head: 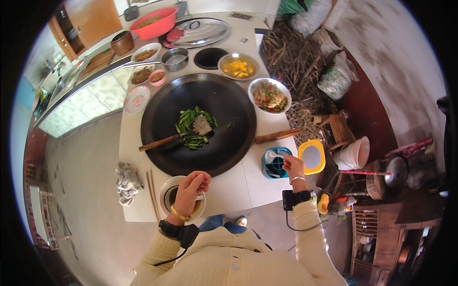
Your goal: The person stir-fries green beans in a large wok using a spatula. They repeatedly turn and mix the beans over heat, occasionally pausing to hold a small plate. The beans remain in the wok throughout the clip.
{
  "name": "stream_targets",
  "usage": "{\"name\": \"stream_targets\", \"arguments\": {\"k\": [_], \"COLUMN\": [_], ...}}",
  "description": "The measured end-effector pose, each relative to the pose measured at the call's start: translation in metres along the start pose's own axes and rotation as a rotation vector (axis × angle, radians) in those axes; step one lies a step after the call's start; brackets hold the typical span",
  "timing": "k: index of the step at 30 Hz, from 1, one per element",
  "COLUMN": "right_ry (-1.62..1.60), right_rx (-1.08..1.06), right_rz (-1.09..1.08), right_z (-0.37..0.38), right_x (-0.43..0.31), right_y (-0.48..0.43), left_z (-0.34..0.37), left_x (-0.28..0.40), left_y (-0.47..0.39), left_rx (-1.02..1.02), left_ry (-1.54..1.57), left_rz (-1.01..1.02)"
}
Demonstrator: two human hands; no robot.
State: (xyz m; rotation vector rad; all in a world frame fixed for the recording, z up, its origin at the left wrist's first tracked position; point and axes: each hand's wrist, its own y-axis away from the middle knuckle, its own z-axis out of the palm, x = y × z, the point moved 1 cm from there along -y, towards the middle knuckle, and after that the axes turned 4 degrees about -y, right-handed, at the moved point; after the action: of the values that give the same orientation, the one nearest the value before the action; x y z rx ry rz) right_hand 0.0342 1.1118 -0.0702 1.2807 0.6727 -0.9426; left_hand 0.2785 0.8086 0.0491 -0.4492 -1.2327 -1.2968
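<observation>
My right hand (294,167) holds a small white spoon (275,154) over a blue divided seasoning box (265,168). The box's yellow lid (320,157) stands open on the right. Above a white bowl (164,193) with dark liquid in it, my left hand (191,187) hovers with its fingers curled; whether it grips anything is unclear. Ahead is a large black wok (222,107) set in the tiled stove top (232,189). Cut green peppers (186,119) lie in the wok, and a wooden-handled spatula (161,142) rests with its metal blade on them.
Right of the wok stand a dish of peppers and other food (270,95) and a bowl of yellow pieces in liquid (238,67). A wooden stick (277,136), chopsticks (152,195) and a crumpled cloth (128,183) lie on the stove top. Firewood (290,53) is piled beyond the right edge.
</observation>
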Motion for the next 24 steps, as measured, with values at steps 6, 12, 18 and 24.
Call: {"name": "stream_targets", "arguments": {"k": [6, 12, 18, 24], "right_ry": [-0.101, -0.05, 0.108, 0.114], "right_rx": [-0.219, -0.344, -0.338, -0.347], "right_rz": [0.113, 0.161, 0.07, 0.092], "right_z": [0.074, 0.187, 0.277, 0.281], "right_x": [0.005, 0.05, 0.099, 0.109], "right_y": [0.017, 0.01, -0.028, -0.041], "left_z": [-0.016, -0.05, -0.096, -0.125], "left_x": [0.013, 0.024, 0.03, 0.029], "left_y": [0.01, 0.025, 0.038, 0.047], "left_rx": [0.048, 0.188, 0.333, 0.398], "left_ry": [0.052, 0.078, 0.123, 0.135], "left_rz": [0.061, 0.129, 0.145, 0.158]}}
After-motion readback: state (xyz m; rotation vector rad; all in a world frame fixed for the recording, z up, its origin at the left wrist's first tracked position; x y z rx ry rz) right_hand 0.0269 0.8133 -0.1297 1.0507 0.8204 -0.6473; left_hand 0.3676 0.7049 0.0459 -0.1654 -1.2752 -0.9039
